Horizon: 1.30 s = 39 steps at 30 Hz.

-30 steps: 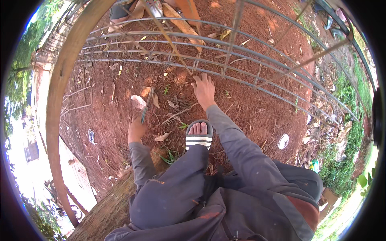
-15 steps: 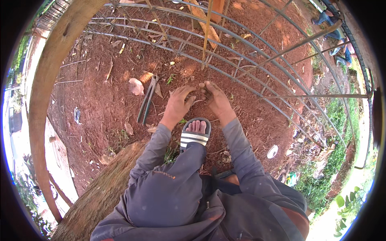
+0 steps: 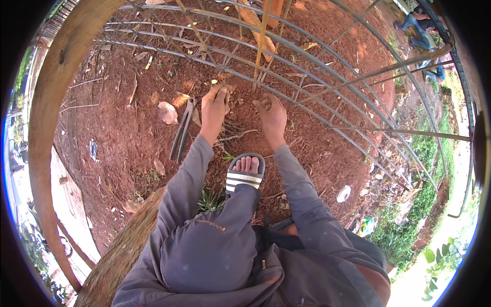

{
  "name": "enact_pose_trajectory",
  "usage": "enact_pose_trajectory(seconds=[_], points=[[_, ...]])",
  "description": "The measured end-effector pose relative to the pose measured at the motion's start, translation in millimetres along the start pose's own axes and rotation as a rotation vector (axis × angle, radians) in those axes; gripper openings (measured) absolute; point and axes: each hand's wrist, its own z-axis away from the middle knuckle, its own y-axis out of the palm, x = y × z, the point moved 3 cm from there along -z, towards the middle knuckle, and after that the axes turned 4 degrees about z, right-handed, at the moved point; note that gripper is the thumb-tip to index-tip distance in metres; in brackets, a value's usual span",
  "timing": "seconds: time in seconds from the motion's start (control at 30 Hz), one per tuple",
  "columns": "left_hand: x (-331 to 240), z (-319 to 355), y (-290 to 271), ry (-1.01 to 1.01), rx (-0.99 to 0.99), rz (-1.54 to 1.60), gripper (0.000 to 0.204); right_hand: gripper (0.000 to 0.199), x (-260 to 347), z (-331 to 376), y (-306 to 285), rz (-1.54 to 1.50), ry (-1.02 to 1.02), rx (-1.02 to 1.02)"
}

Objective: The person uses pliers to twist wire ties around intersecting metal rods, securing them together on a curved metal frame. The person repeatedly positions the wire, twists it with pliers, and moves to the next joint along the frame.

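Note:
My left hand (image 3: 215, 111) is above the red soil, its fingers bent and pressed together at the tips. To the right of it, my right hand (image 3: 272, 116) is closed too, with thumb and fingers curled in. What either hand pinches, if anything, is too small to make out. Just beyond both hands runs a cage of steel bars (image 3: 286, 92). A pair of long-handled pincers (image 3: 184, 132) with dark green grips lies on the ground left of my left hand.
My sandalled foot (image 3: 245, 171) rests on the soil below the hands. A thick log (image 3: 125, 238) lies at the lower left, and a wooden post (image 3: 43, 128) curves up the left side. Dry leaves (image 3: 167, 112) are scattered about. Another person (image 3: 417, 28) is at the far right.
My hands have drawn apart. The left has moved up and left, its fingers closing together; the right has shifted slightly right, fingers more curled. The pincers stay on the ground.

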Motion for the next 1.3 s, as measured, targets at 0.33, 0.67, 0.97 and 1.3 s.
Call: enact_pose_trajectory(seconds=[0.33,0.67,0.97,1.3], points=[[9.2,-77.4,44.7,0.514,0.252,-1.021,0.024,0.105,-13.2,-16.3,55.7,-0.496,0.232,-0.237],[6.3,-51.8,72.7,0.691,0.169,-1.385,0.025,0.091,-15.9,-19.8,56.8,-0.693,0.229,-0.344],[-1.9,-44.1,65.3,0.714,0.279,-1.105,0.016,0.052,-15.3,-23.7,50.7,-0.336,0.364,-0.338],[19.6,-26.8,56.1,-0.003,0.016,-0.486,0.017,0.036,14.4,-20.6,27.1,0.255,0.335,-0.118]])
